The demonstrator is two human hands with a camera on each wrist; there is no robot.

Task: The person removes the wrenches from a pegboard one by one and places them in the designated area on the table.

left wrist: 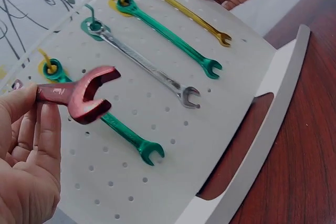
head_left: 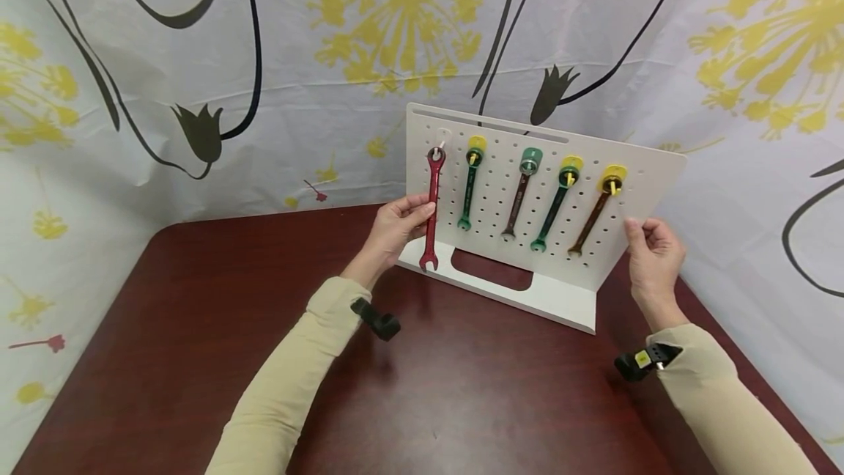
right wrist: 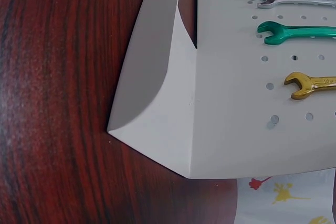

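My left hand (head_left: 394, 229) pinches a red combination wrench (head_left: 432, 185) by its shank, thumb in front. The wrench hangs lengthwise before the left side of a white pegboard (head_left: 587, 281), open end down. Its ring end overlaps the leftmost hook; I cannot tell how far the hook passes through. In the left wrist view the red open end (left wrist: 86, 98) points at the camera. My right hand (head_left: 657, 259) grips the board's right edge, thumb at the front; the right wrist view does not show it. Between the hands hang a green wrench (left wrist: 128, 137), a silver wrench (left wrist: 147, 66), another green wrench (left wrist: 170, 38) and a gold wrench (left wrist: 189, 10).
The board's white base (head_left: 560, 306), with a rounded cutout, stands on a dark red wooden table (head_left: 264, 299). Yellow and green tags sit behind the hooks. A patterned cloth (head_left: 297, 94) hangs behind the table and along its sides.
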